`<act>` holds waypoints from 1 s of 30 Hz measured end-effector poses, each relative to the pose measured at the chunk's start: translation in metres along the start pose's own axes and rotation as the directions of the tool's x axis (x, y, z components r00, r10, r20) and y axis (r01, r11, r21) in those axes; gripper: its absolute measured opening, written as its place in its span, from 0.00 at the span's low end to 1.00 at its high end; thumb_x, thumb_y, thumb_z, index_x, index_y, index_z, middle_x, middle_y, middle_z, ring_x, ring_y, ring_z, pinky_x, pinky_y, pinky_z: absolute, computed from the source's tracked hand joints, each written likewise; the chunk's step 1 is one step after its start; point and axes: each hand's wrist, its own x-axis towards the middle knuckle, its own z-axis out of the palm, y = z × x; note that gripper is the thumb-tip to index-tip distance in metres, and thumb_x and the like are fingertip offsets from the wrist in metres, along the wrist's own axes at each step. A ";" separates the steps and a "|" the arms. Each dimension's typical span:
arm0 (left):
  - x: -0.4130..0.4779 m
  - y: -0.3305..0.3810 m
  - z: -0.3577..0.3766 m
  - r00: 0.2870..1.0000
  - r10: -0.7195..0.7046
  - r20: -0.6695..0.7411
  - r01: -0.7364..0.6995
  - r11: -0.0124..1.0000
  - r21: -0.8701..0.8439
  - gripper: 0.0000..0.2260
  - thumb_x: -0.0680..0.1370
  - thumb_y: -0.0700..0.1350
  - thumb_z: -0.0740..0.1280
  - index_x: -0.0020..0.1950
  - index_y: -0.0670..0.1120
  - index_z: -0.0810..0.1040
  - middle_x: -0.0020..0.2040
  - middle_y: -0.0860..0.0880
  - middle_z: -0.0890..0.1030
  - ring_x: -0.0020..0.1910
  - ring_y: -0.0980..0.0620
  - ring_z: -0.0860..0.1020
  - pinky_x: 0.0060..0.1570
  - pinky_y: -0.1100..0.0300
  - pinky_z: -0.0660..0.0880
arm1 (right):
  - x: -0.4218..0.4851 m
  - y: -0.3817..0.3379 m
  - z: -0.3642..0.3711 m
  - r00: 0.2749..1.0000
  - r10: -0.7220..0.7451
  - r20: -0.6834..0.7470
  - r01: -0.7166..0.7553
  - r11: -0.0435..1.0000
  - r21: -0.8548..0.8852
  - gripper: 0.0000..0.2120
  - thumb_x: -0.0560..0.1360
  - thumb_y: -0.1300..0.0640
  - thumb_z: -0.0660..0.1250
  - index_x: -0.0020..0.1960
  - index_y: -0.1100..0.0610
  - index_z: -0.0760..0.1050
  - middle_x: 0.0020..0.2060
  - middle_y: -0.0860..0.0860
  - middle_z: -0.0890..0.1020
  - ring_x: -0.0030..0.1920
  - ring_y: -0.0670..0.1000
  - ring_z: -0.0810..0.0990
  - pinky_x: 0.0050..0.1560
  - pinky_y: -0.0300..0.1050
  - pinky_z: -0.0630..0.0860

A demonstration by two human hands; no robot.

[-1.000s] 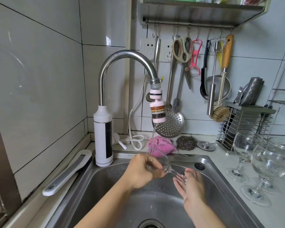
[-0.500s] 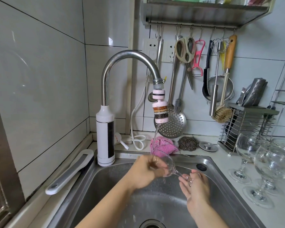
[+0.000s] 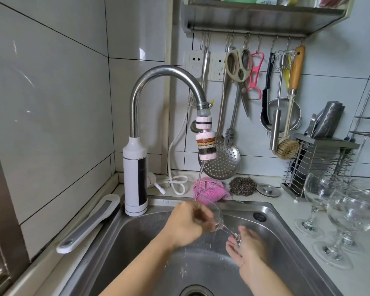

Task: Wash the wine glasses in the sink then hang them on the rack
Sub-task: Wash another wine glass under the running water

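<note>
A clear wine glass [image 3: 217, 217] lies tilted over the steel sink [image 3: 271, 218], bowl up-left under the running water. My left hand [image 3: 187, 223] is curled around the bowl's rim, fingers partly inside it. My right hand [image 3: 249, 247] holds the foot and lower stem, blurred by motion. A thin stream falls from the tap's pink filter head [image 3: 206, 144] into the bowl. Three more wine glasses [image 3: 350, 212] stand upright on the counter at the right. A steel shelf with a hook rail [image 3: 265, 20] hangs on the wall above.
Scissors, a peeler, a whisk, a brush and a slotted spoon [image 3: 223, 159] hang from the hooks. A pink cloth [image 3: 210, 189], a steel scourer [image 3: 242, 185] and a sink plug [image 3: 268, 190] lie behind the sink. A wire cutlery holder [image 3: 320, 165] stands right; a white-handled tool [image 3: 88, 225] lies left.
The two hands stay on the glass and turn it slightly under the stream; the right hand shifts at the foot. The view has drifted a little.
</note>
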 end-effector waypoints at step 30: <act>0.000 -0.002 -0.004 0.998 0.053 -0.045 -0.050 0.997 0.065 0.13 0.67 0.48 0.83 0.38 0.50 0.79 0.35 0.55 0.81 0.34 0.59 0.76 0.39 0.65 0.73 | 0.009 0.004 -0.002 0.999 0.020 0.034 -0.017 0.996 -0.092 0.06 0.82 0.56 0.63 0.53 0.57 0.76 0.44 0.61 0.81 0.49 0.60 0.80 0.56 0.56 0.76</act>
